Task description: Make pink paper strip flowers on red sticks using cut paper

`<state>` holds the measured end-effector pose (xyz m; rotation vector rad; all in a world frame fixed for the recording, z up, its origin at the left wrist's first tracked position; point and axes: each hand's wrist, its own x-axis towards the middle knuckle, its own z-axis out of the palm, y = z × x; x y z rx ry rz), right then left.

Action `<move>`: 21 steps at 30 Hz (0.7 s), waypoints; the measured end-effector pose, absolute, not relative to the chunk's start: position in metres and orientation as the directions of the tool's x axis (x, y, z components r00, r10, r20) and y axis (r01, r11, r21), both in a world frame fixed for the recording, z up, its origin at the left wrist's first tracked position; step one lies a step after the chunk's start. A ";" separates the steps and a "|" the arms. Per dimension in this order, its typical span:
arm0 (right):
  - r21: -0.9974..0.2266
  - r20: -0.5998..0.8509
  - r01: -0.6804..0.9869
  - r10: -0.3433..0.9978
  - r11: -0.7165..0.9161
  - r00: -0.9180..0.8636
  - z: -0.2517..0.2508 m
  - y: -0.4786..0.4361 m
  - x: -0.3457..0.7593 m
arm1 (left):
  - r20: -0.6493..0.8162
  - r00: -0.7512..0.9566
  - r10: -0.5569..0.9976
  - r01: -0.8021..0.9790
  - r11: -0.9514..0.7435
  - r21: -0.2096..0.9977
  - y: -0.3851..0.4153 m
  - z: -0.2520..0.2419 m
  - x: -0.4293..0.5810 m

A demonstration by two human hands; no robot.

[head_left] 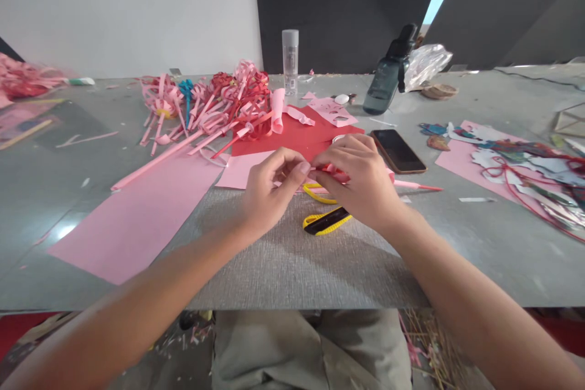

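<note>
My left hand [276, 186] is closed in a pinch, thumb against fingertips, close to my right hand. Between the fingertips of both hands is a small piece of pink paper [313, 169], mostly hidden. My right hand [361, 173] is also pinched shut, and red and pink paper shows under its fingers. A thin pink and red paper stem [418, 186] sticks out to the right behind that hand; whether it joins the held piece I cannot tell. Just below lies a yellow and black utility knife [325, 221], and a yellow loop [319, 194] sits above it.
Red paper [292, 128] and a pink sheet [141, 219] lie around the hands. Pink and red paper flowers [214, 103] are heaped at back left. Behind stand a clear capped bottle [290, 64] and a tilted dark bottle [386, 82]. A phone [399, 150] and cutouts [525, 164] are right.
</note>
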<state>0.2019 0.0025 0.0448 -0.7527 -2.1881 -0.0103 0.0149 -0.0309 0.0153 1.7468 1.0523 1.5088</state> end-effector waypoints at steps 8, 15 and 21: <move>-0.239 0.670 0.517 0.525 0.822 -0.525 0.051 0.003 0.206 | 0.682 0.140 0.717 0.431 -0.664 0.610 -0.029 0.023 0.008; -0.275 0.677 0.491 0.530 0.826 -0.511 0.053 0.004 0.207 | 0.695 0.172 0.699 0.448 -0.683 0.577 -0.028 0.021 0.008; -0.314 0.677 0.473 0.544 0.823 -0.496 0.053 0.001 0.208 | 0.664 0.151 0.732 0.451 -0.649 0.613 -0.028 0.019 0.009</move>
